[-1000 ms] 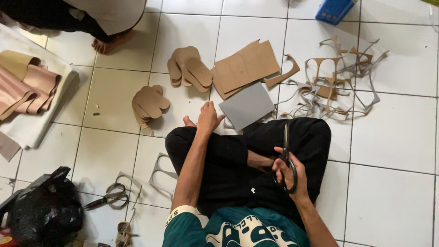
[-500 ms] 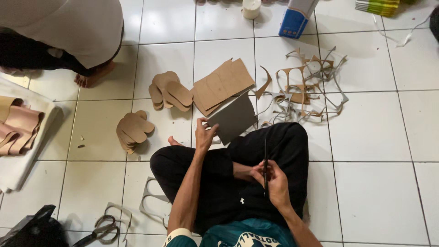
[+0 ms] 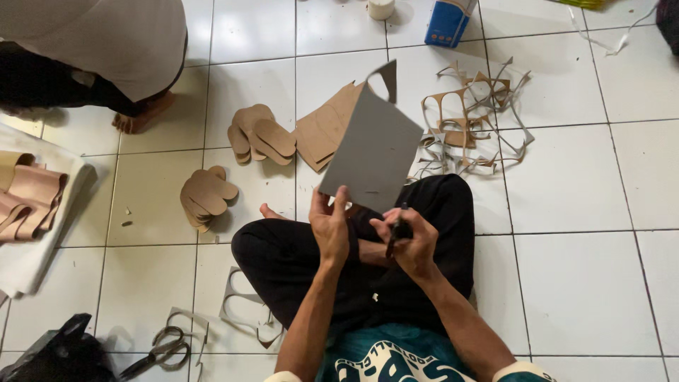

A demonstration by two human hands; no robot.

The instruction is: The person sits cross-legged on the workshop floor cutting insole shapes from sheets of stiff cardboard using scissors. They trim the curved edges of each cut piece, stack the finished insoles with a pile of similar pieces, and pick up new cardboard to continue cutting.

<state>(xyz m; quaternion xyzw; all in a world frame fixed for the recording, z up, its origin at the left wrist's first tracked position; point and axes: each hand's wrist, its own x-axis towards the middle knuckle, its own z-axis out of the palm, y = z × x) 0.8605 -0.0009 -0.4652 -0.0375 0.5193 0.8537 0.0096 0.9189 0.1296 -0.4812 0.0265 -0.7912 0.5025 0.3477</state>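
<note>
Left hand (image 3: 329,228) pinches the lower edge of a flat grey cardboard sheet (image 3: 375,148), raised at frame centre above the lap. Right hand (image 3: 410,237) closed around dark scissors (image 3: 397,232). Sheet looks light, stiff, bendable; best held near the bottom edge. Brown sole-shaped cutouts (image 3: 260,134) lie on the white tiled floor (image 3: 587,184), upper left.

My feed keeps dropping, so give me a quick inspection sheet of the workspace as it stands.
Surface: white tiled floor, person seated cross-legged.
Job's things: grey sheet held up; scissors in hand.
Clutter: two piles of brown sole cutouts, brown board stack, offcut tangle, spare scissors, black bag.
Hands: left hand grips the sheet's lower edge; right hand closed on scissors.
Cables: nothing seen.
Surroundings: another person top left; blue box.
</note>
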